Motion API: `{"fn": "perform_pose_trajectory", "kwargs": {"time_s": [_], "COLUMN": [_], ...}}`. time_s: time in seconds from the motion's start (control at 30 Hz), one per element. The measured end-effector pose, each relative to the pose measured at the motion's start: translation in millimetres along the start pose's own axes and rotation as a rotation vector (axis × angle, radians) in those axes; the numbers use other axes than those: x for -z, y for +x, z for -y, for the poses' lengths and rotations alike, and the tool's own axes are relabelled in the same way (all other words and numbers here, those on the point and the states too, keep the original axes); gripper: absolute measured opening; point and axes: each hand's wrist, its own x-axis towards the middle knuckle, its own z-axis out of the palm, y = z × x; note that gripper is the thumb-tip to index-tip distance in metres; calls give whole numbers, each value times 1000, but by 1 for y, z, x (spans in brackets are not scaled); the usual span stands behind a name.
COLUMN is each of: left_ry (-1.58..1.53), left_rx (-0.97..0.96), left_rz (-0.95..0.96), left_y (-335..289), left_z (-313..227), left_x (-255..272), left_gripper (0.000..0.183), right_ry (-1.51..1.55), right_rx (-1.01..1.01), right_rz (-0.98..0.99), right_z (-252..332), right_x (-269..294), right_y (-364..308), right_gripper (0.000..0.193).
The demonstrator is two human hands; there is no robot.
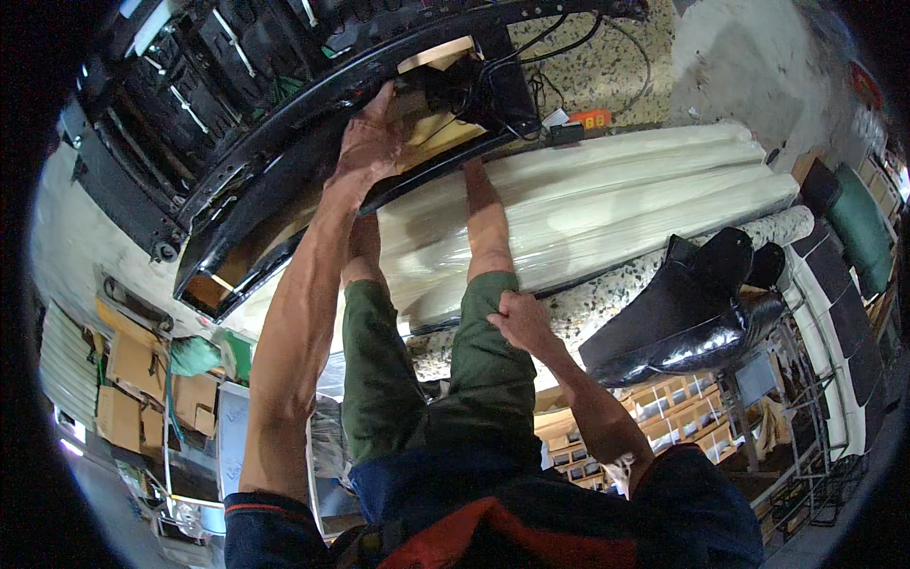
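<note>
My left hand (369,147) reaches down into a long seat frame with black covering (275,213), its fingers closed at the black edge and partly hidden. One finger or thumb points away from me along that edge. Bare wooden board and a yellowish opening (441,131) show inside the frame beside the hand. Over my right thigh, in green shorts (493,379), my right hand (519,321) is curled into a loose fist. Nothing can be seen in it.
Long plastic-wrapped cream rolls (607,190) lie under and right of my legs, with a speckled roll (616,284) alongside. A glossy black padded piece (682,327) rests at the right. Dark metal framework (218,104) stands beyond the frame; black cables (559,57) trail at its far end.
</note>
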Motion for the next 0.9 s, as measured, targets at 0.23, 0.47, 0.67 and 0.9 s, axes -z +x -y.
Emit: {"fn": "perform_pose_trajectory", "kwargs": {"time_s": [0.23,0.47,0.67,0.9], "left_ry": [-118,125,-84,-372], "left_rx": [135,19,-241,160], "left_rz": [244,-136,-75,-74], "left_y": [-1,-40,-103,-208], "left_z": [31,35,62,83], "left_x": [5,-24,53,121], "left_gripper": [41,37,26,15], "right_ry": [407,296,283,39], "right_rx": [119,170,271,-29], "right_rz": [260,152,73,114], "right_z": [44,97,90,137], "right_x": [7,9,55,142], "right_y": [-42,-77,-125,-175], "right_gripper": [25,26,27,34]}}
